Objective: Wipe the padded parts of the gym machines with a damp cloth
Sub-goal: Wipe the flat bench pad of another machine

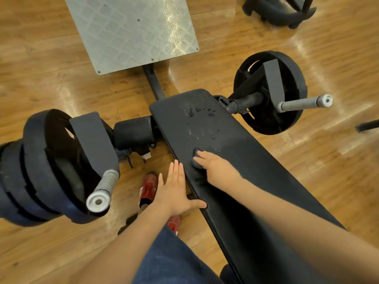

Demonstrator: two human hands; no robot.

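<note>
- Our right hand (217,167) presses a small dark damp cloth (197,158) flat against the black padded bench (235,160) at frame center; the grip is fingers laid over the bunched cloth, mostly covering it, and we cannot tell whether they curl round it.
- Our left hand (174,193) is spread and holds nothing, thumb touching the pad's left edge.
- We judge the cloth light and limp, best kept wadded under the palm; the vinyl pad looks firm, smooth and likely slick where wet.
- Wet streaks (202,113) mark the pad toward its upper end.
- Weight plates (51,167) sit on a sleeve at lower left, another plate (270,93) at right, a checkered metal footplate (131,31) at top, all on a wooden floor (338,58).
</note>
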